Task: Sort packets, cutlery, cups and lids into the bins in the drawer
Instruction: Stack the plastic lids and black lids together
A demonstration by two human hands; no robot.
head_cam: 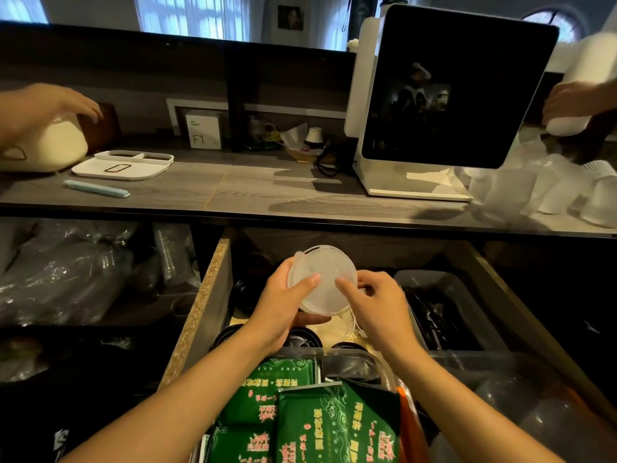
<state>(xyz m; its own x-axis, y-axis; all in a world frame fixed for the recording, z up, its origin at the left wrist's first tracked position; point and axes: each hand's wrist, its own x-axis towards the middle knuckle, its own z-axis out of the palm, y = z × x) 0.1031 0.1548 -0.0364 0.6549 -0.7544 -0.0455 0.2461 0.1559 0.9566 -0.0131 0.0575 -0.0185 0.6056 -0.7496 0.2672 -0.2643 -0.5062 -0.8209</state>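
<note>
From the head camera, both hands hold a stack of clear lids (321,279) above the open drawer (197,312). The left hand (283,309) cups them, fingers curled beneath and thumb on top; the right hand (377,305) pinches their near-right rim. Green packets (334,426) fill the drawer's near bin, black cutlery (434,315) a right-hand bin. Clear cups (547,192) lie on the desk (253,192) beyond the drawer.

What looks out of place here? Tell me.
The clear cups on the counter, right of the screen, lie tipped in a loose heap, not stacked. The lids in both hands look whole.
</note>
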